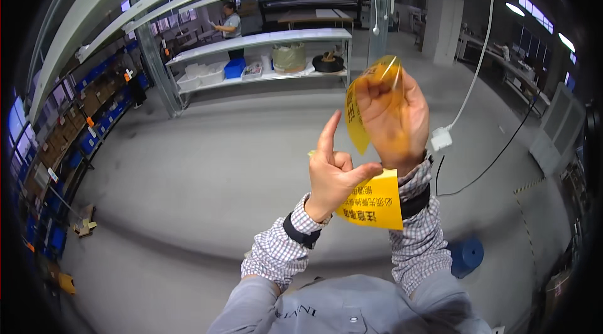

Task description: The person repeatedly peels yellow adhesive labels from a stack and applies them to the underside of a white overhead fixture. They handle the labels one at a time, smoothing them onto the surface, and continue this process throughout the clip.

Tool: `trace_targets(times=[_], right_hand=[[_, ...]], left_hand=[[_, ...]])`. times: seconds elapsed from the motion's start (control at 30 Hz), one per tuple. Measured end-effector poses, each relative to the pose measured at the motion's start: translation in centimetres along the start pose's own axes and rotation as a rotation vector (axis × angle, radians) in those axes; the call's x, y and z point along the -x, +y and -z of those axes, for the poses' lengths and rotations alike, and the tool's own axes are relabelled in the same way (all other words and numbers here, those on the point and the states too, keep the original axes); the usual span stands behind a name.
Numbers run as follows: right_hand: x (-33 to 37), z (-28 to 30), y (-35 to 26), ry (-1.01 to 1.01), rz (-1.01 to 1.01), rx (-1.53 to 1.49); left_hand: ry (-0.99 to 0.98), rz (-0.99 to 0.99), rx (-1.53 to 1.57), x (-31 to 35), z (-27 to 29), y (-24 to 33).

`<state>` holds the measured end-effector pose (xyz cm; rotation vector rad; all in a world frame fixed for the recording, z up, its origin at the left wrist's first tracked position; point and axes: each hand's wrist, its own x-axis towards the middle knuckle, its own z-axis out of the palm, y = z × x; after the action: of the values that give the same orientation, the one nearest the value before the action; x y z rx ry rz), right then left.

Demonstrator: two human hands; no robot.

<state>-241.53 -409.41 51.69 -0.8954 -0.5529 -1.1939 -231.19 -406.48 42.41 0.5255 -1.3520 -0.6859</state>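
Observation:
My right hand (414, 108) is raised, its fingers curled behind a see-through yellow film (358, 121) with dark printing. The film bends over the fingers and hangs down on their left side. Lower and to the left, my left hand (331, 177) has its index finger pointing up and its thumb stretched right, the other fingers folded. A yellow printed label (377, 205) hangs beside that thumb, in front of my right wrist. Its upper edge is partly covered by the thumb, and the exact grip is hidden. Both wrists wear black bands over checked cuffs.
A white bench (264, 37) stands ahead, with a blue bin (235, 68) and a black coil (328, 65) on its lower shelf. A white plug (441, 139) hangs from a cord to the right. Racks with boxes line the left. A blue roll (466, 257) lies near my right elbow.

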Motion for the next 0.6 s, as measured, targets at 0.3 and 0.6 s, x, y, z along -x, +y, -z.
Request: trace_targets(times=[0.3,0.6], right_hand=[[1.1,1.6,0.3,0.021,-0.076,-0.049],[0.0,3.2,-1.8,-0.066,-0.07,-0.219]], left_hand=[[-0.207,-0.117,-0.159,-2.5,1.6,0.3],[-0.016,-0.237,-0.378,-5.9,2.5,3.5]])
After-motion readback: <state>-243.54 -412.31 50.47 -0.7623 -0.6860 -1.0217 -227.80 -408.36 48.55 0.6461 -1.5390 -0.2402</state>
